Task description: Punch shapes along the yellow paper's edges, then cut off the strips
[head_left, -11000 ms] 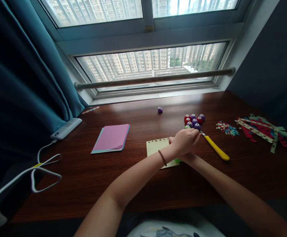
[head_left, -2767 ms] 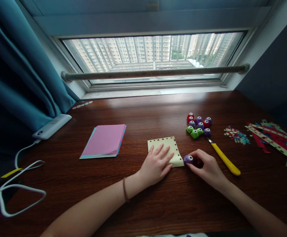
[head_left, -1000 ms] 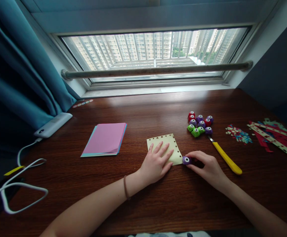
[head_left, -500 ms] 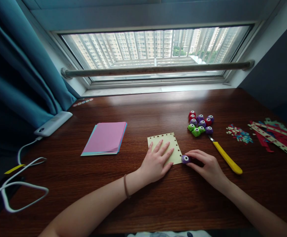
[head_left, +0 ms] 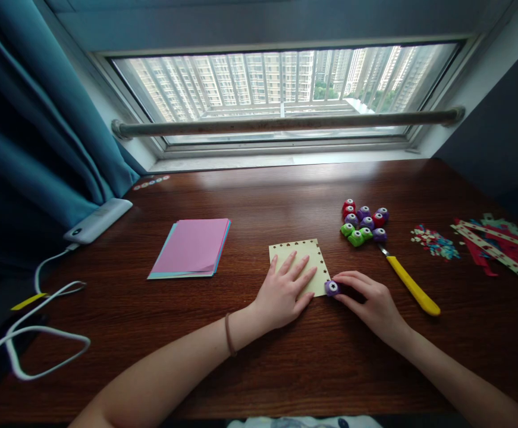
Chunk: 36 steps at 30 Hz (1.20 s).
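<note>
A pale yellow sheet of paper (head_left: 314,255) lies on the wooden table, with small punched shapes along its far and right edges. My left hand (head_left: 284,291) rests flat on it, fingers spread. At the sheet's near right corner, a purple craft punch (head_left: 332,288) with a star mark on top sits over the edge. Thumb and fingers of my right hand (head_left: 370,300) pinch this punch from its right side. Whatever part of the sheet is inside the punch is hidden.
Several red, purple and green punches (head_left: 357,238) cluster beyond my right hand. Close by lies a yellow-handled craft knife (head_left: 413,285). Farther right are confetti bits (head_left: 437,244) and paper strips (head_left: 495,246). A stack of coloured paper (head_left: 191,246) and a white cable (head_left: 49,333) occupy the left.
The purple punch has shifted slightly left onto the sheet's right edge, still in my right hand. My left hand keeps its place on the paper. The view has moved a little.
</note>
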Each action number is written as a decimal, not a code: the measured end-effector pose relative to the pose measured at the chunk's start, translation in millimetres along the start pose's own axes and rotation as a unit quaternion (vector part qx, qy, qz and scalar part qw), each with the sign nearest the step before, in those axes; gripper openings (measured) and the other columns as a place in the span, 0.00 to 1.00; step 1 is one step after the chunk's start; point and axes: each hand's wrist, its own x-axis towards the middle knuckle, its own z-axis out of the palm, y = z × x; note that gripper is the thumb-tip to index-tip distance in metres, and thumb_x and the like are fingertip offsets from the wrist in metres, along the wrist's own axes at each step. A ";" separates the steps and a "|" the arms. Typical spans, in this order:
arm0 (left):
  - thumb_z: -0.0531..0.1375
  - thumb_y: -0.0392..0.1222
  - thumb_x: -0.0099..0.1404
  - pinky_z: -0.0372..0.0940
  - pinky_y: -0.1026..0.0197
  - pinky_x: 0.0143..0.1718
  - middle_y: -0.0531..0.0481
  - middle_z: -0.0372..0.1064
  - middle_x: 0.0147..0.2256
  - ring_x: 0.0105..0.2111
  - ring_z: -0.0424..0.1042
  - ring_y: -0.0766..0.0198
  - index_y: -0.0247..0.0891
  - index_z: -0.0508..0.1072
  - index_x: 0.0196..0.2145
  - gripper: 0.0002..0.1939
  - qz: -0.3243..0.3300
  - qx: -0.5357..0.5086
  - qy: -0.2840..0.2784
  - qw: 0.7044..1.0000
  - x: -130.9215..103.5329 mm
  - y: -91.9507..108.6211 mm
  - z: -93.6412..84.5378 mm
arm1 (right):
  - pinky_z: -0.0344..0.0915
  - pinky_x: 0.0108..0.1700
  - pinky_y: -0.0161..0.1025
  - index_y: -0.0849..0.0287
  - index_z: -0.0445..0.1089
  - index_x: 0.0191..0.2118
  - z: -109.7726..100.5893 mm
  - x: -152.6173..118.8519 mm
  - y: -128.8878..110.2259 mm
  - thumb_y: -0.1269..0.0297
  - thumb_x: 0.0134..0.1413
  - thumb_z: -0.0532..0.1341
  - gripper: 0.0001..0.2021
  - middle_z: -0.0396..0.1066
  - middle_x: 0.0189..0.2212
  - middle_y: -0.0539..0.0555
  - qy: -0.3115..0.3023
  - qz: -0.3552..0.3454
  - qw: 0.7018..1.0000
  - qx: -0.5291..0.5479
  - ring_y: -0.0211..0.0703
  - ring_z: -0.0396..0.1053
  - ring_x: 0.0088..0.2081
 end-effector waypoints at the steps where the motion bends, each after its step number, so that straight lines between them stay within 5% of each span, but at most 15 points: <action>1: 0.44 0.54 0.69 0.36 0.37 0.57 0.52 0.39 0.62 0.62 0.34 0.52 0.48 0.50 0.61 0.25 -0.001 0.001 0.000 1.000 0.1 0.1 0.2 | 0.63 0.46 0.40 0.56 0.68 0.44 0.8 0.2 0.1 0.69 0.56 0.60 0.09 0.67 0.40 0.53 0.001 -0.003 1.000 0.001 0.45 0.65 0.42; 21: 0.45 0.53 0.69 0.37 0.35 0.57 0.52 0.36 0.62 0.62 0.33 0.52 0.47 0.47 0.61 0.26 0.006 0.011 -0.008 1.000 0.5 -0.4 -0.8 | 0.63 0.46 0.40 0.56 0.65 0.45 2.1 1.2 -1.3 0.71 0.53 0.62 0.13 0.65 0.41 0.52 -0.005 0.012 1.000 0.005 0.44 0.64 0.43; 36: 0.49 0.50 0.68 0.36 0.36 0.57 0.51 0.33 0.63 0.62 0.29 0.51 0.43 0.46 0.62 0.28 0.015 0.047 0.016 0.999 -1.0 0.7 -2.1 | 0.66 0.46 0.42 0.57 0.63 0.48 1.6 0.6 2.6 0.60 0.53 0.63 0.18 0.65 0.44 0.54 -0.001 0.038 0.998 0.059 0.46 0.65 0.43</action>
